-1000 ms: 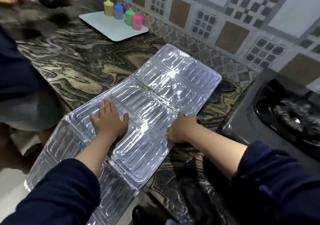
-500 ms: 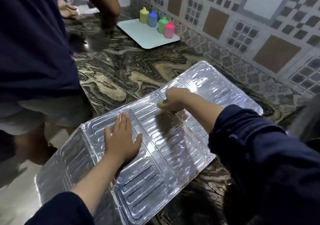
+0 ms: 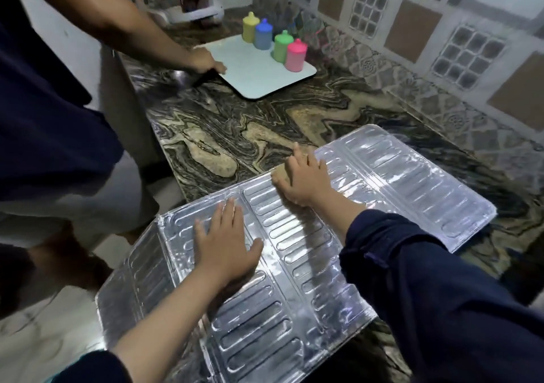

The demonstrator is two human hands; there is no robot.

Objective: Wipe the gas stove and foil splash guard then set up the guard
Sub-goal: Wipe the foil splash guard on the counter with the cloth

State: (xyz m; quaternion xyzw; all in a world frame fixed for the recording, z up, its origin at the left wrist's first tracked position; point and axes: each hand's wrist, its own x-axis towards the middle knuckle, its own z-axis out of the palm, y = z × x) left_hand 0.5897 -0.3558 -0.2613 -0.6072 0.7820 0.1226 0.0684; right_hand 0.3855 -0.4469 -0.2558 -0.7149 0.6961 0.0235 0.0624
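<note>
Wiping the ribbed silver foil splash guard (image 3: 294,265)
Left hand (image 3: 226,244) flat; right hand (image 3: 303,176) perhaps grasping a cloth. The overhanging panel could buckle.

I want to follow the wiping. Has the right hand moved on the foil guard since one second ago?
Yes. The right hand went from the foil guard's near edge across to its far edge, toward the tray.

**Marbled table under a patterned tile wall**

A dark, swirled stone table (image 3: 265,123) runs far along the right wall (image 3: 441,29), which is tiled in brown squares, grid motifs and floral borders. Pale floor (image 3: 44,332) shows near left. Soft light gleams off the stone.
</note>
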